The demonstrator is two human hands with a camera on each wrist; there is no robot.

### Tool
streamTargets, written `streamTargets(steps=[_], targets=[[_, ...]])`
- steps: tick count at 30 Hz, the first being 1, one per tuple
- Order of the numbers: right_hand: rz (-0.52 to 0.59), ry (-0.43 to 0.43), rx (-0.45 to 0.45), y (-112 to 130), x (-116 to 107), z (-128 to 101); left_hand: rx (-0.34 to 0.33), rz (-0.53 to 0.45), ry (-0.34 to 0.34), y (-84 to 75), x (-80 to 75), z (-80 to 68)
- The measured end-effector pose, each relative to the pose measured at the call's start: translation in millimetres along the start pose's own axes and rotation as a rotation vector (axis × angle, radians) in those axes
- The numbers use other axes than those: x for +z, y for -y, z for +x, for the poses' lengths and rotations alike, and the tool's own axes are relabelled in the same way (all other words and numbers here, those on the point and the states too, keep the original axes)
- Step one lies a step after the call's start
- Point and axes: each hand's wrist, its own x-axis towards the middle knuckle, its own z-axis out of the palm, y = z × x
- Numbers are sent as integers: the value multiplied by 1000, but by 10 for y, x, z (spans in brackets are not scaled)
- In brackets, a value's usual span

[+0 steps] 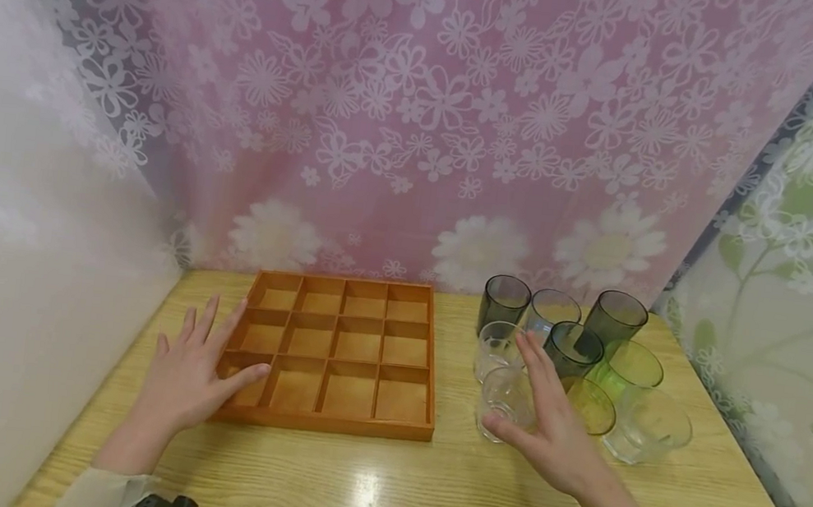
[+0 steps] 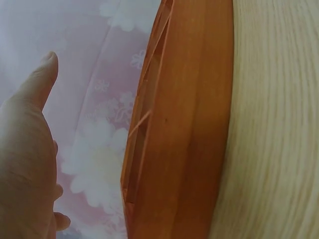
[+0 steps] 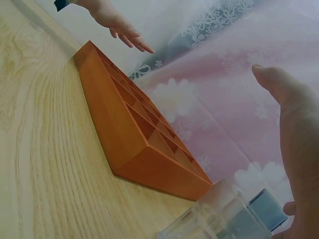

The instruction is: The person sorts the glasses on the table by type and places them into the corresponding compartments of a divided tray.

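- Left hand point(image 1: 189, 375), fingers spread wide, is hovering at the wooden tray's point(image 1: 329, 423) near-left corner.
- Right hand point(image 1: 554, 434), open, is reaching beside a clear glass point(image 1: 503, 400).

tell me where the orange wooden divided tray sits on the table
In the head view the orange wooden divided tray lies left of centre, its left corner under the left hand, with the glass cups to its right.
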Motion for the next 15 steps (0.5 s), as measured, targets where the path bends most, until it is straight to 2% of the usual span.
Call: streamTargets(steps=[8,15], targets=[[49,-14,16,-37,90,5,-37,-54,27,68,64,-58],[89,-61,18,-41,163,-28,-83,-130,57,156,155,-116]])
